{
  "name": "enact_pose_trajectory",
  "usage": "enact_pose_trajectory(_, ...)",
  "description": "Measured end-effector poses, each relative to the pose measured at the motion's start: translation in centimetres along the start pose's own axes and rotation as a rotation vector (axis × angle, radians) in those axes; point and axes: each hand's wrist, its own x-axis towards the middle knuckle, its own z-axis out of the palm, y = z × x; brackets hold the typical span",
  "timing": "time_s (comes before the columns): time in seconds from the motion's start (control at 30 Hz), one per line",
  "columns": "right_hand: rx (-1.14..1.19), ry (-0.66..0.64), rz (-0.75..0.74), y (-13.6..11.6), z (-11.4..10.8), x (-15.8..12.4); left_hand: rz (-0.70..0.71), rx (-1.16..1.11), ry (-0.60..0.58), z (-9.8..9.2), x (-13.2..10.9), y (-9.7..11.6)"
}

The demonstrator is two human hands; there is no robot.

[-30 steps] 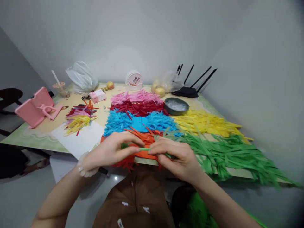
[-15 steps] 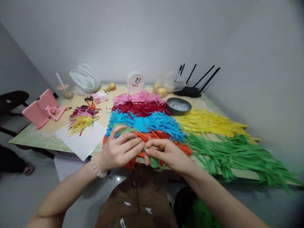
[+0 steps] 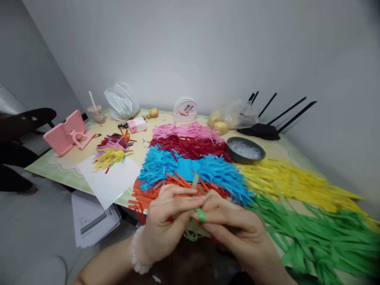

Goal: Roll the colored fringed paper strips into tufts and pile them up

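Both hands meet over the table's front edge. My left hand [image 3: 170, 217], with a pale bracelet at the wrist, pinches a green paper strip [image 3: 200, 215]. My right hand [image 3: 234, 221] has its fingers closed on the same strip from the other side. Light green fringe [image 3: 192, 231] hangs below the fingers, partly hidden by them. Orange fringed paper [image 3: 145, 196] lies under and behind the hands. Beyond it are blue [image 3: 187, 168], dark red [image 3: 190, 146] and pink [image 3: 190, 130] fringed papers in rows.
Yellow strips [image 3: 299, 182] and green strips [image 3: 329, 233] cover the right side. A dark bowl [image 3: 246, 150] stands behind them, near a black router [image 3: 261, 130]. To the left are a pink stand [image 3: 63, 134], a cup [image 3: 97, 114], white paper [image 3: 111, 180] and mixed strips [image 3: 111, 154].
The view has shifted, so the table items sit further right and lower. My hands have drawn closer together, and the green strip between them now shows as a small loop.
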Motion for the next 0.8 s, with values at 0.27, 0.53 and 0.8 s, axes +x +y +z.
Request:
enact_pose_trajectory(0.27, -0.170, 0.207, -0.016, 1.8, 0.9, 2.5, -0.188, -0.123, 0.030, 0.1, 1.2, -2.8)
enact_pose_trajectory(0.53, -0.871, 0.295, 0.112, 9.6, -12.1, 9.4, -0.478, -0.195, 0.299, -2.0, 5.0, -5.1)
enact_pose_trajectory(0.8, -1.116, 0.096, 0.705, 22.6, -26.9, 12.7, -0.569, -0.100, 0.027, -3.0, 7.5, -6.8)
